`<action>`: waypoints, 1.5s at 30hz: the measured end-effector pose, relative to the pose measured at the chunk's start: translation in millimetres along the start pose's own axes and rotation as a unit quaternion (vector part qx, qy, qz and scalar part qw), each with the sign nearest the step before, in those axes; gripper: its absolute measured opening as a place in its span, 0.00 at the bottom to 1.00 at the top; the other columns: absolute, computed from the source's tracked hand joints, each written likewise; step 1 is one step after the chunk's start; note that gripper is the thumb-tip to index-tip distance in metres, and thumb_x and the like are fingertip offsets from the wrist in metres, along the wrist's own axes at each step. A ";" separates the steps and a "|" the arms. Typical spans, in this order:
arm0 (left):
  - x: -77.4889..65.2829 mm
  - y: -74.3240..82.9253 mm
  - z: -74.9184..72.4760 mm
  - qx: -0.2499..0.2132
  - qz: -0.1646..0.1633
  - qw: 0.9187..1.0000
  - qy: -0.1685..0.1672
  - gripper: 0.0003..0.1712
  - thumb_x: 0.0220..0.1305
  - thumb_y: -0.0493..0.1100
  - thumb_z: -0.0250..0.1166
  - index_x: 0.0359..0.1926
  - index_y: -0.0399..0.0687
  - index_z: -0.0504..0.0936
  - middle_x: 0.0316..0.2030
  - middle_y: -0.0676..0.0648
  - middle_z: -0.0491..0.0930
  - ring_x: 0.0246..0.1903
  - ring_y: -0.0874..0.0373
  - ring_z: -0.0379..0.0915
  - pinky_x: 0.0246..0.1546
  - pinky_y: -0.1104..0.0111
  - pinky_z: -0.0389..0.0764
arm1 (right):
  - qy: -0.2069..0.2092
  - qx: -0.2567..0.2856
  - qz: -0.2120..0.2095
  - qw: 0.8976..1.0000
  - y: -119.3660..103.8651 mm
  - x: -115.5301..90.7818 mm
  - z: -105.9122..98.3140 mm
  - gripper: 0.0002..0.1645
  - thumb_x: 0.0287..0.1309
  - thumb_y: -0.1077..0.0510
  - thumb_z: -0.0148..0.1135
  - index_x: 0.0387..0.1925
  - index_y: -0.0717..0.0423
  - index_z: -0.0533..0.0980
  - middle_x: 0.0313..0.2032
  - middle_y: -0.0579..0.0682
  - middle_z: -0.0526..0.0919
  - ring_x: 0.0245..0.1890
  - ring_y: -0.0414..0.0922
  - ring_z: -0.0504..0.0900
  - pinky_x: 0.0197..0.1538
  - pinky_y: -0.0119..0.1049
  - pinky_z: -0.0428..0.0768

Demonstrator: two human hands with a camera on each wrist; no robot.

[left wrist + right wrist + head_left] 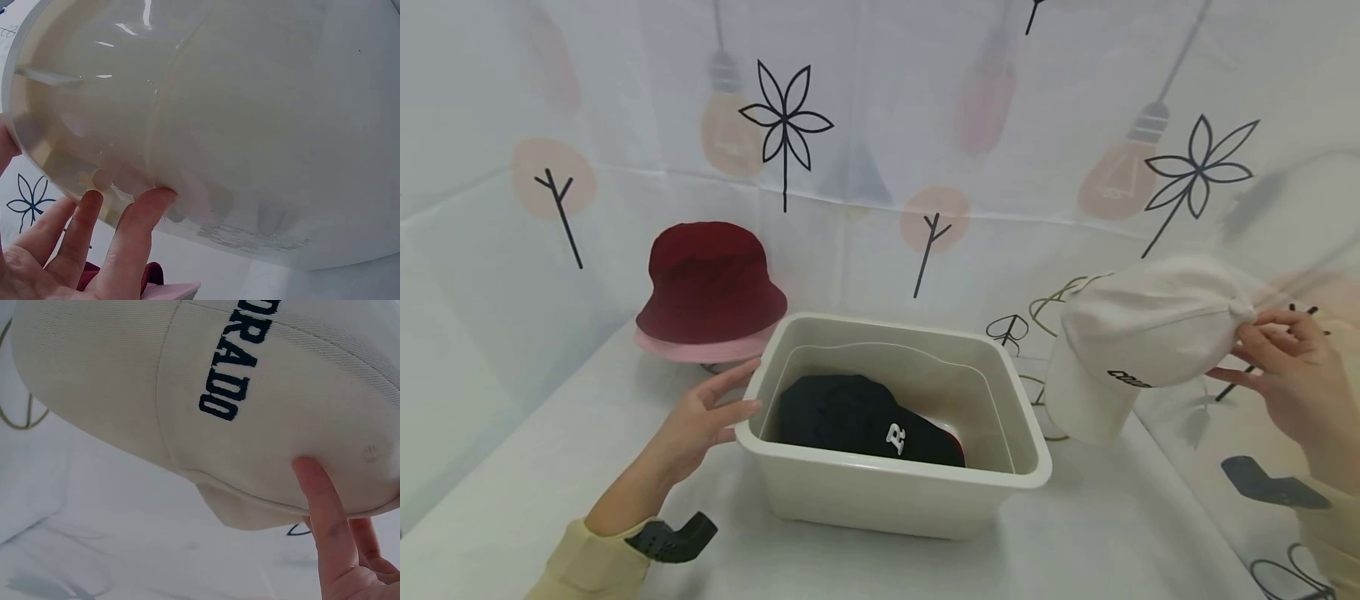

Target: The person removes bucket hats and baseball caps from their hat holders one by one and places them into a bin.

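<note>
On the right, my right hand [1292, 367] pinches a cream baseball cap [1150, 333] near the top of its crown, holding it in the air with its brim hanging down and left. Dark lettering crosses the cap's front, closer up in the right wrist view, where a finger [322, 500] lies along the fabric. My left hand [696, 425] touches the left end of a cream plastic bin [887, 500], its fingers extended against wall and rim. Inside the bin lies a black cap [842, 412] with a white letter on it.
Left behind the bin stands a dark red bucket hat [711, 283], stacked over a pink hat [700, 348]. A white cloth [865, 142] printed with flowers and light bulbs hangs behind the white table surface [587, 450].
</note>
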State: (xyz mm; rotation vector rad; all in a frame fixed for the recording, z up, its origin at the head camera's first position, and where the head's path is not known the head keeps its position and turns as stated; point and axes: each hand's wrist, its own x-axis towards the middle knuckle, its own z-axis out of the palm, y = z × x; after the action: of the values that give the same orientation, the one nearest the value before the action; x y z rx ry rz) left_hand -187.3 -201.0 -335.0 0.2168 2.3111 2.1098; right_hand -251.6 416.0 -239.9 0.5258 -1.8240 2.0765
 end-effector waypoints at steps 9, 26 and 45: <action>-0.5 -1.2 0.4 -0.004 -0.001 1.000 0.005 0.38 0.61 0.42 0.63 0.70 0.47 0.58 0.64 0.38 0.58 0.59 0.38 0.62 0.47 0.52 0.75 | 0.011 0.007 0.001 1.000 -10.3 4.4 13.5 0.13 0.61 0.68 0.53 0.47 0.56 0.67 0.43 0.46 0.75 0.34 0.38 0.83 0.25 0.32 0.81; -0.2 0.4 -0.6 0.001 0.002 1.000 0.005 0.37 0.61 0.41 0.63 0.69 0.46 0.58 0.64 0.38 0.59 0.59 0.38 0.62 0.47 0.50 0.75 | -0.018 0.044 -0.022 0.999 -31.2 17.7 47.9 0.11 0.62 0.72 0.49 0.44 0.58 0.68 0.39 0.49 0.82 0.34 0.42 0.83 0.25 0.35 0.81; 0.4 -2.7 -0.2 0.003 -0.002 1.000 0.008 0.38 0.61 0.42 0.63 0.69 0.47 0.59 0.64 0.38 0.59 0.59 0.37 0.61 0.48 0.50 0.74 | -0.101 0.065 -0.056 0.991 -48.2 34.5 98.3 0.11 0.62 0.74 0.46 0.45 0.64 0.67 0.44 0.55 0.79 0.38 0.46 0.83 0.30 0.37 0.82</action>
State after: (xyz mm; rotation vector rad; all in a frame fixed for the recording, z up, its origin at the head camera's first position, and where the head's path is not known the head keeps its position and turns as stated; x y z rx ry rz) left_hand -188.0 -201.4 -337.6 0.1949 2.3236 2.1117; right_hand -253.2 324.7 -170.3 0.8815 -1.7265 2.1412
